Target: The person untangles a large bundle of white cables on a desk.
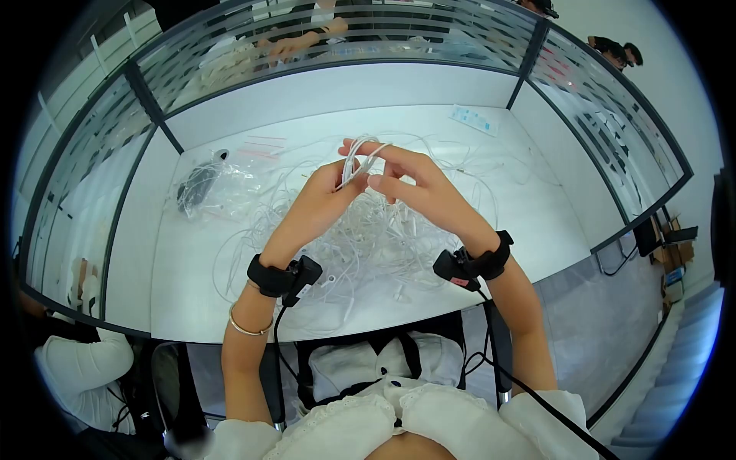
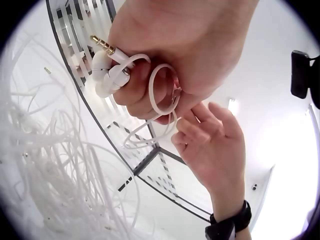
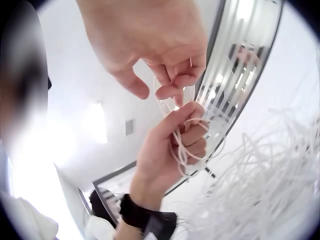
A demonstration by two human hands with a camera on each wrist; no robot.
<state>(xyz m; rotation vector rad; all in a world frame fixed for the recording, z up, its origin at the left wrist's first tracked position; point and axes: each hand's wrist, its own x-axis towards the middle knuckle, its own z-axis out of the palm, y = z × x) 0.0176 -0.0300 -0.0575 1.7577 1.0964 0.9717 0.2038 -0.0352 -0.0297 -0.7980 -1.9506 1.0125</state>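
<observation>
The left hand (image 1: 326, 198) grips a looped white earphone cable (image 1: 349, 170) above the pile. In the left wrist view its curled fingers hold the white earbuds (image 2: 106, 75) and a gold-tipped plug (image 2: 102, 44), with a loop (image 2: 152, 92) hanging from the fist. The right hand (image 1: 420, 188) is beside it, its fingers partly bent at the upper side of the loops. In the right wrist view the right hand (image 3: 155, 45) has its thumb apart from the fingers, and the fingertips are at the cable loops (image 3: 183, 150); whether they pinch the cable is unclear.
A large tangle of white cables (image 1: 368, 238) covers the middle of the white table (image 1: 529, 222). Clear plastic bags (image 1: 238, 180) and a dark coiled item (image 1: 198, 186) lie at the left. A blue-white packet (image 1: 473, 119) is at the back right. Low partitions (image 1: 337, 88) surround the table.
</observation>
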